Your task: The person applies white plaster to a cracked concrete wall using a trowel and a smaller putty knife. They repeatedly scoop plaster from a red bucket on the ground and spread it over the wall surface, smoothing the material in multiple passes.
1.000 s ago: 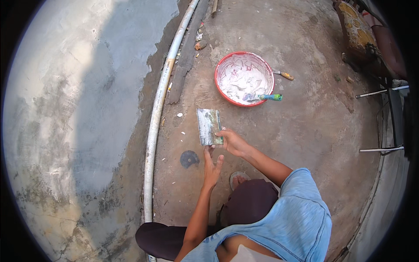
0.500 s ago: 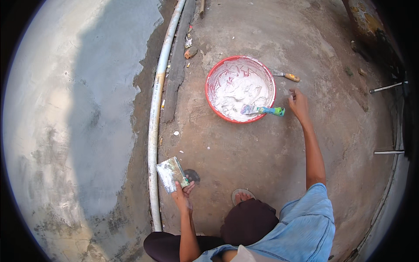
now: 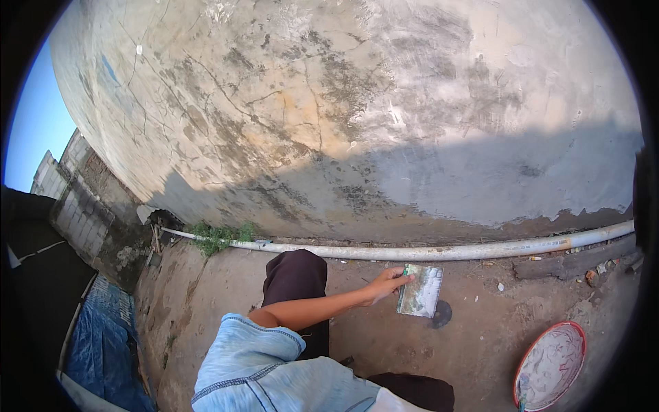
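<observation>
My left hand [image 3: 388, 285] is closed around the green-edged grip of a wide flat scraper [image 3: 421, 291]. Its rectangular blade is smeared with white paste and held above the ground near the wall's foot. At the lower right stands a red basin [image 3: 585, 347] with white paste [image 3: 552, 364] coating its inside. The handle end of a putty knife [image 3: 523, 393] shows at the basin's near rim, partly cut off. My right hand is out of the picture.
A cracked, stained wall [image 3: 309, 123] fills the far side, with a smoother grey patch on its right. Along its foot runs a white pipe [image 3: 446, 253]. Green weeds [image 3: 216, 237] grow there, and a blue tarp [image 3: 103, 336] hangs at left. Debris lies by a plank [image 3: 570, 264].
My view has swung left toward the wall, so the basin now sits at the lower right. My right hand has left the picture. The left still holds the scraper.
</observation>
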A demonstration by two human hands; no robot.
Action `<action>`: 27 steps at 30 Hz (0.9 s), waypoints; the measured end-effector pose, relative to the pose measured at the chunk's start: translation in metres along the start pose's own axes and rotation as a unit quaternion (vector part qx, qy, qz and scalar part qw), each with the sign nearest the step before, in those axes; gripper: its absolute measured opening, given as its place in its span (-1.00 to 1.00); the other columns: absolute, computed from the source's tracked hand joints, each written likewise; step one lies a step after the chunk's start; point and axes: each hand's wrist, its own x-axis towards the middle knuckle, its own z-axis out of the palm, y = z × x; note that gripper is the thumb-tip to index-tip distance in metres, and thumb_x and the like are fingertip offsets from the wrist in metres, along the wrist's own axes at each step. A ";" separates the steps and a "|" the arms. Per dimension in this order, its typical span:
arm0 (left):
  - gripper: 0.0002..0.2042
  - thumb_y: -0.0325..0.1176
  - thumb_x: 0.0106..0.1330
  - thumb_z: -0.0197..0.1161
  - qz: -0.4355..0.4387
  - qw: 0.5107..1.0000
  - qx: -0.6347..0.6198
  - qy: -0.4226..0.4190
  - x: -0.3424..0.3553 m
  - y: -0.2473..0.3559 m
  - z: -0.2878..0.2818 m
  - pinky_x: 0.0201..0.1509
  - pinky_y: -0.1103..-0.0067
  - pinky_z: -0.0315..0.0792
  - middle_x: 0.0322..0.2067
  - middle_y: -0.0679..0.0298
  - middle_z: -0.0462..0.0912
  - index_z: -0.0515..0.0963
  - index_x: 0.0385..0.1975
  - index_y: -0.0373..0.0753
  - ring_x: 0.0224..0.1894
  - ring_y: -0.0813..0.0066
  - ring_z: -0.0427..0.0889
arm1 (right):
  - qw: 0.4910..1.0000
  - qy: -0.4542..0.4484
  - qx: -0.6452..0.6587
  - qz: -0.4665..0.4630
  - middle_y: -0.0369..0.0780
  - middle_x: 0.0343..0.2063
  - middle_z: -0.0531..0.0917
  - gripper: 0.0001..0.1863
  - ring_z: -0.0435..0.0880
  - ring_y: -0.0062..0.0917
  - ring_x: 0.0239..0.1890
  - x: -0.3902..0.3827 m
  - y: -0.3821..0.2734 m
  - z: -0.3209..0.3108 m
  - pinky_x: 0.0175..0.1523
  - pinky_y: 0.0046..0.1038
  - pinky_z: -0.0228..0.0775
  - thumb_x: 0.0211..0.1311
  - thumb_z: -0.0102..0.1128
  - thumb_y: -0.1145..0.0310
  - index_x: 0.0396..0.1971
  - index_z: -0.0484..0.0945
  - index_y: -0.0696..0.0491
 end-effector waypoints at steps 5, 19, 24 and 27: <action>-0.68 -0.06 0.42 0.14 -0.016 0.989 -0.117 0.085 -0.050 0.006 -0.073 -0.11 0.65 0.35 -0.16 0.47 0.59 0.51 0.02 -0.09 -0.16 0.74 0.48 | 0.843 -0.123 0.458 0.254 -0.24 -0.23 0.56 -0.70 0.38 -0.53 -0.44 -0.121 -0.094 0.004 -0.41 -0.52 0.10 0.20 0.14 0.14 -0.09 0.52 -0.10; -0.78 -0.20 0.48 0.03 -0.083 0.915 -0.386 0.082 -0.078 -0.072 -0.201 -0.16 0.50 0.54 -0.17 0.35 0.55 0.39 -0.01 -0.14 -0.23 0.56 0.59 | 0.509 -0.130 0.543 0.655 -0.43 -0.65 0.16 -0.79 0.05 -0.74 -0.75 -0.141 -0.130 0.050 -0.68 -0.64 -0.23 0.30 0.11 0.23 -0.48 0.31 -0.10; -0.72 -0.17 0.46 0.07 -0.150 0.904 -0.401 0.007 -0.074 -0.086 -0.235 -0.07 0.48 0.52 -0.10 0.35 0.54 0.38 0.05 -0.11 -0.13 0.54 0.58 | 0.496 -0.061 0.513 0.698 -0.48 -0.80 0.03 -0.70 -0.08 -0.77 -0.80 -0.231 -0.203 -0.043 -0.71 -0.62 -0.35 0.35 0.08 0.18 -0.56 0.34 -0.04; -0.66 -0.15 0.45 0.10 -0.189 0.850 -0.491 -0.032 -0.061 -0.092 -0.229 0.06 0.49 0.45 -0.03 0.36 0.54 0.35 0.12 -0.11 -0.03 0.53 0.55 | 0.470 -0.120 0.542 0.687 -0.47 -0.83 0.03 -0.61 -0.08 -0.74 -0.84 -0.300 -0.234 -0.070 -0.76 -0.59 -0.30 0.40 0.02 0.10 -0.63 0.35 -0.05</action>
